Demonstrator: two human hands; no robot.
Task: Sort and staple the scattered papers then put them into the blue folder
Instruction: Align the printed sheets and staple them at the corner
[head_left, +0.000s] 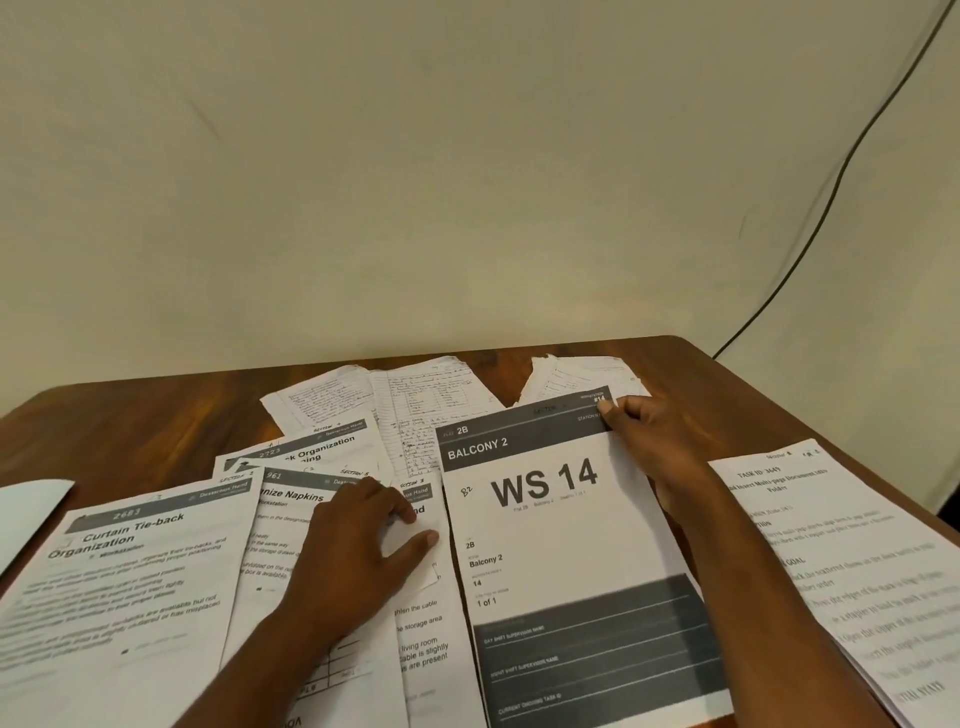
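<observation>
Several printed and handwritten sheets lie fanned and overlapping across the wooden bench (130, 426) — none squared into a stack, so the sorting step is in hand and stapling not yet begun. The right hand (660, 441) pinches the far right corner of the "WS 14" sheet (561, 525), thumb on top, its grip closed on the paper's edge. The left hand (358, 540) rests on the middle sheets, fingers loosely curved and thumb spread on a small white slip (415, 551); whether it has hold of it I cannot tell. The "Curtain Tie-back" sheet (124, 587) lies to the left, a task instruction page (852, 551) to the right, handwritten pages (410, 405) at the back. No stapler shows. A pale blue-white edge at far left (31, 514) may be the folder — uncertain. Next, by my judgement: draw the gripped sheet clear and group like pages, aligning edges.
</observation>
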